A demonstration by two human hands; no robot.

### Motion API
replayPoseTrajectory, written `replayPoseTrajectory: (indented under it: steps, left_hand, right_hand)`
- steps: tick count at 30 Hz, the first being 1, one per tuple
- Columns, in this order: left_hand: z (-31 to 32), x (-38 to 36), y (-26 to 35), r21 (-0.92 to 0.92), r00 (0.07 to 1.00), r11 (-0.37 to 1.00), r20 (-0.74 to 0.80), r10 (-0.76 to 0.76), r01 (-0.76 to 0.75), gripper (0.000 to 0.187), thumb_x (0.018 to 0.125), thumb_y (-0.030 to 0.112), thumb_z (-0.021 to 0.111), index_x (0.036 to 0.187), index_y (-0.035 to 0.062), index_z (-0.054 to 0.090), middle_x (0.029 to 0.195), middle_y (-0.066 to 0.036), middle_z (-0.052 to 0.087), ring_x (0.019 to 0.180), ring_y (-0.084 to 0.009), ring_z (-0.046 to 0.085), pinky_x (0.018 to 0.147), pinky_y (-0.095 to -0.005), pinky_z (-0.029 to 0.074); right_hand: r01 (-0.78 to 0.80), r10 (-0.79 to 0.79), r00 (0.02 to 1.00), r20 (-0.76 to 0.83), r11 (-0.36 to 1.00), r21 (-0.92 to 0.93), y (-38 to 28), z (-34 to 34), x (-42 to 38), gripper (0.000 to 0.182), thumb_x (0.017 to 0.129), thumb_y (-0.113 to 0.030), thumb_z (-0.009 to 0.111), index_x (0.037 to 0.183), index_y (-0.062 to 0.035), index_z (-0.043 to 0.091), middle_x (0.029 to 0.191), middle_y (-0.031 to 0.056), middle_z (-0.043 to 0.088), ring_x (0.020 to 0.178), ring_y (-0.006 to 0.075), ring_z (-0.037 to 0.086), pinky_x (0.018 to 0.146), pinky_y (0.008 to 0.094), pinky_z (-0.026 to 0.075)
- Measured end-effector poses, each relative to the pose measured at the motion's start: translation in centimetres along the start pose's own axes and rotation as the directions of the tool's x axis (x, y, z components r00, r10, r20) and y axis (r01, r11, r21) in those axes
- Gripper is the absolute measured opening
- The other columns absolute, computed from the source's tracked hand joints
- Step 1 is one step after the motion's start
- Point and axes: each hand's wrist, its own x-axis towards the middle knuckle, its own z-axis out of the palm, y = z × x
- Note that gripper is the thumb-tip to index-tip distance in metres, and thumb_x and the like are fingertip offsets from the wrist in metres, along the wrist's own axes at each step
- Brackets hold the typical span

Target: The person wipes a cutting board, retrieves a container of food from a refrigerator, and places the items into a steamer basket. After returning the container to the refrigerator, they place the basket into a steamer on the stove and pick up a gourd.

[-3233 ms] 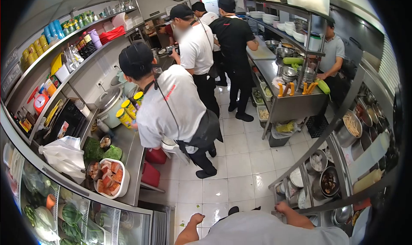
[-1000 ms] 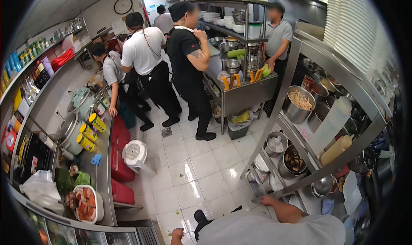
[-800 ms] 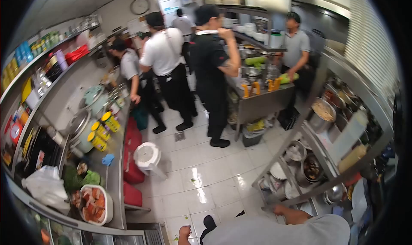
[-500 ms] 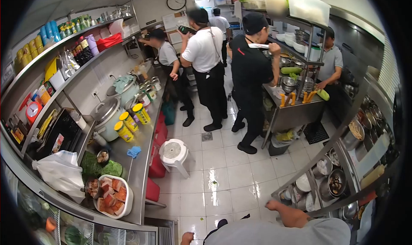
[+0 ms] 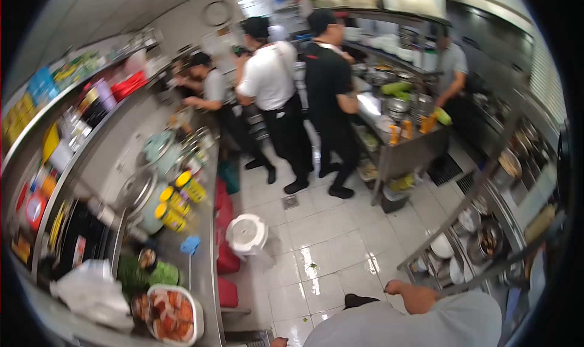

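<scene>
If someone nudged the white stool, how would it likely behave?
The white stool looks like moulded plastic, so probably stiff and light for its size. It may slide easily on the shiny floor tiles, but the red containers beside it could soon stop it.

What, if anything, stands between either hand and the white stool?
Nothing visible does. From the right hand and the left hand to the stool there is only floor, with a small green scrap lying flat.
</scene>
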Motion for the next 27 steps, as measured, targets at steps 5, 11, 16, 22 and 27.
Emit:
replayPoseTrajectory:
  steps: [5,11,16,22,27]
  left_hand:
    - [-0.5,4.0,9.6,0.206,0.980,0.965,0.145,0.133,-0.161,0.034,0.088,0.031,0.060,0.095,-0.0015,0.068,0.079,-0.015,0.067,0.067,-0.0221,0.069,0.055,-0.0383,0.052]
    - [-2.7,7.2,16.0,0.349,0.983,0.926,0.156,0.096,-0.145,0.034,0.088,0.031,0.060,0.095,-0.0013,0.068,0.079,-0.015,0.067,0.067,-0.0220,0.069,0.055,-0.0380,0.052]
    - [-4.0,9.2,17.4,0.397,0.971,0.886,0.131,0.202,-0.238,0.033,0.088,0.031,0.060,0.094,-0.0012,0.068,0.078,-0.015,0.067,0.067,-0.0219,0.069,0.055,-0.0378,0.052]
    - [-0.1,9.2,20.4,0.113,0.942,0.936,-0.003,0.336,-0.333,0.036,0.083,0.033,0.063,0.099,0.0007,0.069,0.081,-0.014,0.070,0.068,-0.0225,0.068,0.065,-0.0361,0.053]
    - [0.8,7.1,19.7,0.113,0.941,0.934,0.060,0.334,-0.338,0.033,0.083,0.027,0.065,0.099,-0.0007,0.068,0.079,-0.013,0.069,0.060,-0.0208,0.066,0.061,-0.0330,0.053]
  right_hand:
    - [0.007,0.330,0.745,-0.580,0.865,0.502,7.5,-2.2,-1.2,0.030,0.080,-0.034,0.060,0.087,-0.0054,0.070,0.086,0.0177,0.068,0.082,0.0371,0.065,0.073,0.0451,0.051]
    - [0.437,0.467,-0.238,-0.852,0.835,0.335,-0.3,-31.0,-19.0,0.014,0.090,-0.013,0.058,0.094,-0.0006,0.063,0.078,0.0108,0.063,0.077,0.0187,0.060,0.071,0.0317,0.047]
    - [0.427,0.352,-0.720,-0.598,0.904,0.019,-1.6,-42.7,-32.3,0.035,0.090,-0.013,0.059,0.121,0.0031,0.055,0.115,0.0153,0.060,0.108,0.0240,0.057,0.096,0.0362,0.043]
    - [0.452,0.458,-0.614,-0.643,0.872,0.188,2.7,-48.9,-35.2,0.060,0.088,-0.021,0.065,0.136,0.0050,0.040,0.126,0.0212,0.055,0.116,0.0275,0.055,0.100,0.0354,0.040]
    - [0.498,0.447,-0.396,-0.802,0.838,0.221,4.6,-51.5,-36.9,0.048,0.085,-0.026,0.068,0.121,0.0036,0.055,0.113,0.0165,0.065,0.103,0.0270,0.061,0.093,0.0350,0.044]
